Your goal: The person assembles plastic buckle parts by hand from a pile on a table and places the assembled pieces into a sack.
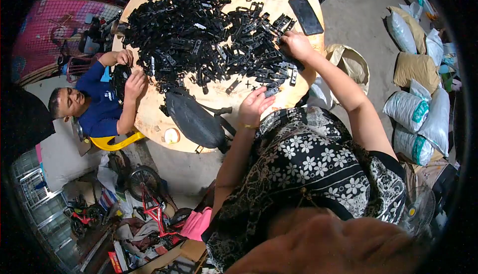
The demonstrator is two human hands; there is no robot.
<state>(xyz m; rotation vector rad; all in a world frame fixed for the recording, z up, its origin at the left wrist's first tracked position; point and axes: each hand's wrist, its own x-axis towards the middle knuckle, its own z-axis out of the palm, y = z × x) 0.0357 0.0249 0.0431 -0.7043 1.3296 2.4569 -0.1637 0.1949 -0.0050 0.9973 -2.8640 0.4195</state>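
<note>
A large pile of small black plastic parts (184,30) covers much of the round wooden table (191,142). At the table's near edge my left hand (255,103) has its palm turned up and its fingertips closed on a black plastic part (271,92). Farther right, my right hand (297,45) reaches over the pile's right edge with its fingers curled down among the parts. What those fingers grip is hidden. Several loose black parts lie on the wood between my hands.
Two dark phones (305,16) lie at the far right of the table. A black mesh bag (194,119) and a round pale object (172,135) sit near its left front. Another person (102,99) works at the left. Filled sacks (416,109) stand on the right, a red bicycle (152,202) lower left.
</note>
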